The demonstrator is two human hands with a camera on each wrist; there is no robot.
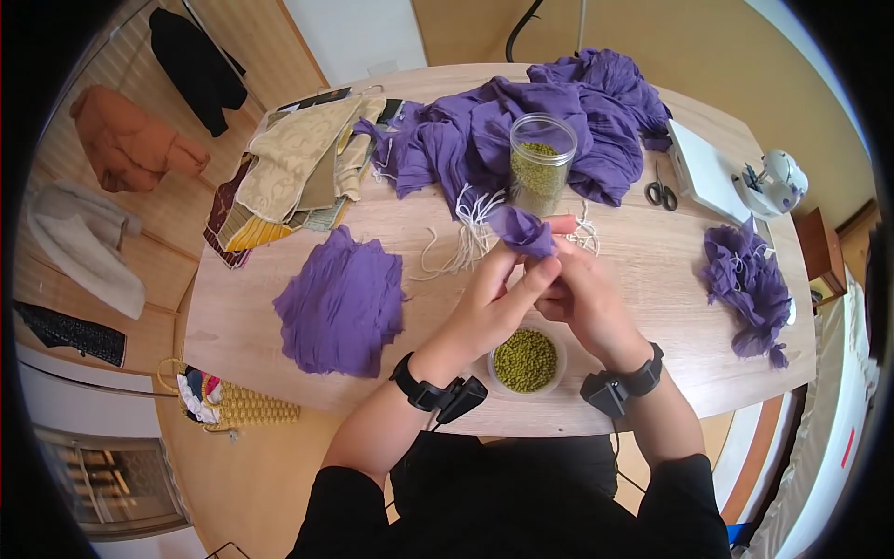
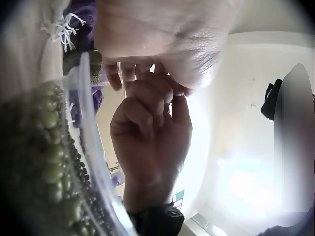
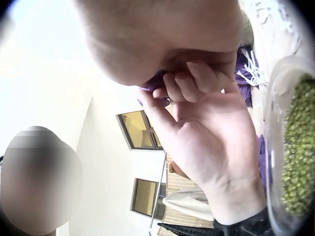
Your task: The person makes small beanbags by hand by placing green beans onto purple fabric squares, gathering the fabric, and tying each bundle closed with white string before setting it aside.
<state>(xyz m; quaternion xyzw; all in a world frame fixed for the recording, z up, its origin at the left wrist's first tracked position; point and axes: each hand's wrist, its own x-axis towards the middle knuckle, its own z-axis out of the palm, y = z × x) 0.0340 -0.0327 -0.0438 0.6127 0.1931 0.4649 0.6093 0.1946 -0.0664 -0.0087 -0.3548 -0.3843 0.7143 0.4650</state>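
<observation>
In the head view both hands meet over the middle of the table, close together around a small bunched piece of purple cloth (image 1: 523, 231). My left hand (image 1: 503, 296) pinches its gathered lower part, thumb laid across. Curled fingers of my right hand (image 1: 591, 293) grip the same gather from the other side. The upper cloth puffs out above the fingers; what lies inside its folds is hidden. Under the wrists stands a clear round tub (image 1: 492, 374) of green beans (image 1: 524, 361). Only a sliver of purple (image 3: 156, 81) shows between the hands in the right wrist view.
Behind the hands stands a clear jar (image 1: 542, 130) partly filled with green beans, near white strings (image 1: 470, 224) and a large purple cloth (image 1: 447, 130). Flat purple pieces (image 1: 340, 303) lie left; scissors (image 1: 661, 191), a sewing machine (image 1: 778, 182) and tied purple cloth (image 1: 745, 279) right.
</observation>
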